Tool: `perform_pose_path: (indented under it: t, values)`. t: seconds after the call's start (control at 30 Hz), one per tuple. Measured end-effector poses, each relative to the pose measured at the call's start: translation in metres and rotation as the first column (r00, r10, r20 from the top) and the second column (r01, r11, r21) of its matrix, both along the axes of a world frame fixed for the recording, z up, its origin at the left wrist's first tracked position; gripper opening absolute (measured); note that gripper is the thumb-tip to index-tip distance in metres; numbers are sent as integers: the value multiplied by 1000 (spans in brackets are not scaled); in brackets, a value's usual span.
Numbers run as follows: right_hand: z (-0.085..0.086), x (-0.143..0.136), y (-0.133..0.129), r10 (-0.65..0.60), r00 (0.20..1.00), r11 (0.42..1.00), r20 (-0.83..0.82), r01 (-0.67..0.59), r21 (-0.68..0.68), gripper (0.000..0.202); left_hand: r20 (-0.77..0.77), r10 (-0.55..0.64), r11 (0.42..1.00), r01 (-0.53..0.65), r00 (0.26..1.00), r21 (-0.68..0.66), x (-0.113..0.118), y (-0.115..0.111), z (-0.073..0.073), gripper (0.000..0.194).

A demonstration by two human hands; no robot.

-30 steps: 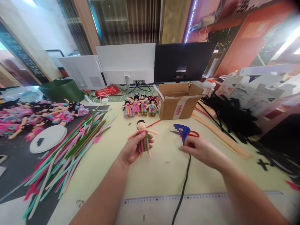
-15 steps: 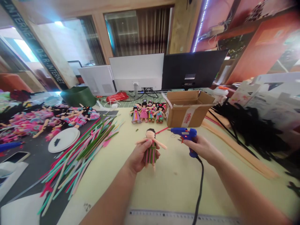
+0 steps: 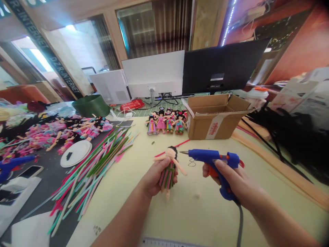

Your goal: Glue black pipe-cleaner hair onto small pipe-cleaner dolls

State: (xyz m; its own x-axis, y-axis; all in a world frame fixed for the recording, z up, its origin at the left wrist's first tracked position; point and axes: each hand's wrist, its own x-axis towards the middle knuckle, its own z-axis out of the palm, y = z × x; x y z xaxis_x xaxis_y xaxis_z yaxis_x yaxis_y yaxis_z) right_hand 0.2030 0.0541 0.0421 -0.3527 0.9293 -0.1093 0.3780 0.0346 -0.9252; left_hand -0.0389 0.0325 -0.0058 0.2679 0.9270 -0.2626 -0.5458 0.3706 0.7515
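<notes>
My left hand [image 3: 156,175] is closed around the body of a small doll [image 3: 169,174] with black hair, a blank face, outstretched arms and a striped green and pink skirt. My right hand [image 3: 235,180] grips a blue hot glue gun [image 3: 209,156] by its handle, fingers near the orange trigger. The gun's metal nozzle points left and is close to the doll's head, with a small gap visible. A thin looped strand [image 3: 192,162] shows below the nozzle. Behind the doll, a red strip [image 3: 183,142] lies on the pale table sheet [image 3: 123,206].
Finished dolls [image 3: 161,122] stand beside an open cardboard box [image 3: 213,125]. Fuzzy stems [image 3: 102,164], a white plate [image 3: 83,154], a doll pile [image 3: 51,133] and another blue glue gun [image 3: 15,164] are left. Black material [image 3: 288,133] lies right; monitors [image 3: 154,72] stand behind.
The glue gun has come closer to the camera, turned more level, with its nozzle nearer the doll's head. The doll has tilted and turned slightly in my left hand. The view has shifted.
</notes>
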Motion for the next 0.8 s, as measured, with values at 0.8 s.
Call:
perform_pose_path:
  t: [0.8]
  values:
    - [6,-10,-7,-27,997,998,69,23,52,56,92,-75,993,83,993,-82,-3,-3,-3,37]
